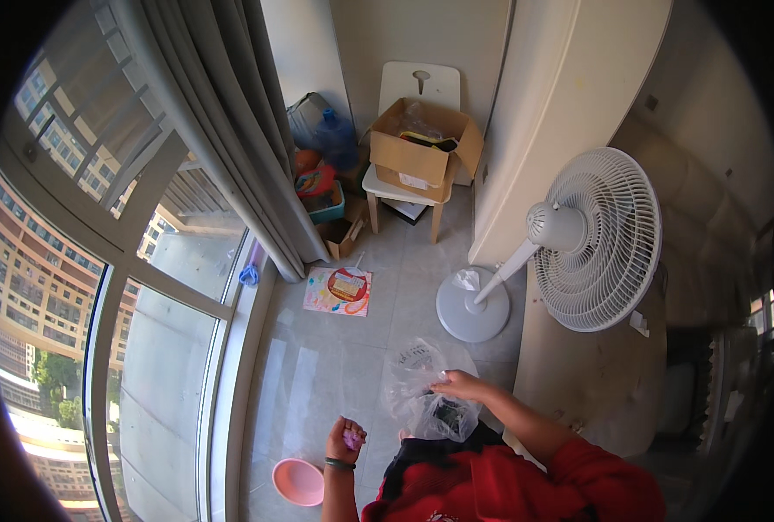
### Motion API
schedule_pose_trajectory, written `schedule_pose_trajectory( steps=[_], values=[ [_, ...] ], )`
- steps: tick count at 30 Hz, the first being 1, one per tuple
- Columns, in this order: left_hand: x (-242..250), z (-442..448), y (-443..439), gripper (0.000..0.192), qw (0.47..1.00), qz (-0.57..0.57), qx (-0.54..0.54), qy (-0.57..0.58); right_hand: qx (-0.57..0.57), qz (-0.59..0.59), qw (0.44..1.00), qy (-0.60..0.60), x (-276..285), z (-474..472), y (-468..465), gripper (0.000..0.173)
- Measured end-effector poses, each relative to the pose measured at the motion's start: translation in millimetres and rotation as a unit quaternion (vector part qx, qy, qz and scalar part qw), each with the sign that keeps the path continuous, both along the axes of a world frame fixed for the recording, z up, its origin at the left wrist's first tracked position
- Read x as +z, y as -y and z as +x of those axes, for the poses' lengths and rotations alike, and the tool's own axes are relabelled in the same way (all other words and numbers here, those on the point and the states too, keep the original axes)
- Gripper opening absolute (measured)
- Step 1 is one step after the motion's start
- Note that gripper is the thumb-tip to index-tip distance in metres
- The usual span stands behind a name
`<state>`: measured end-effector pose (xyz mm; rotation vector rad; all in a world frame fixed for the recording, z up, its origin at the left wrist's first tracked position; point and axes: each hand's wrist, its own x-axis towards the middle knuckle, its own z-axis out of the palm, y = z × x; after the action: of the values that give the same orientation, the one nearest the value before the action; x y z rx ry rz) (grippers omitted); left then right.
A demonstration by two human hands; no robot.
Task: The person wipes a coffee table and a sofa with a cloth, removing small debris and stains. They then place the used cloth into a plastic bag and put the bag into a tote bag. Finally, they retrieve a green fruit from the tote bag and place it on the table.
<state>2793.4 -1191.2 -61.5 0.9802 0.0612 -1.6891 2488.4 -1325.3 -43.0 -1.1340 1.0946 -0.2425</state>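
My left hand (344, 437) is closed around a crumpled purple item (352, 440), perhaps a cloth; most of it is hidden by the fingers. A dark green bangle circles that wrist. With my right hand (459, 385) I grip the top of a translucent plastic bag (426, 365) in front of my body. Something dark shows through the lower part of the bag, too unclear to name. Below and left of my left hand, a pink plastic basin (298, 481) rests on the grey tiled floor (335, 365).
A white pedestal fan (596, 238) stands at right beside a beige sofa (589, 378). Ahead, an open cardboard box (410, 153) sits on a white chair (419, 78). A colourful printed sheet (318, 297) lies on the floor. Glass doors (165, 391) and a grey curtain (230, 130) line the left.
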Motion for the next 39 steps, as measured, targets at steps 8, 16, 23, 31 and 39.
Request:
schedule_pose_trajectory(
  steps=[8, 16, 23, 31, 39],
  values=[
    [23.7, 15.9, 141.9, 0.03, 0.999, -0.019, 0.029, -0.012, 0.133, -0.285, 0.922, -0.227, -1.3, 37.0, 145.2, 0.036],
    [43.6, 30.6, 251.1, 0.03, 0.997, -0.017, 0.071, -0.006, 0.171, -0.382, 0.893, -0.165, 15.5, 108.8, 296.8, 0.03],
    [20.8, 73.4, 327.3, 0.03, 0.998, 0.005, 0.063, -0.003, 0.193, -0.443, 0.859, -0.17, 23.1, 180.8, 414.8, 0.027],
    [27.4, 148.5, 444.5, 0.03, 0.999, 0.02, 0.034, 0.017, 0.176, -0.423, 0.872, -0.172, 23.9, 251.8, 540.4, 0.023],
    [31.8, 176.6, 556.5, 0.029, 0.997, 0.058, -0.002, 0.04, 0.112, -0.419, 0.887, -0.157, -4.4, 296.4, 649.8, 0.022]
  ],
)
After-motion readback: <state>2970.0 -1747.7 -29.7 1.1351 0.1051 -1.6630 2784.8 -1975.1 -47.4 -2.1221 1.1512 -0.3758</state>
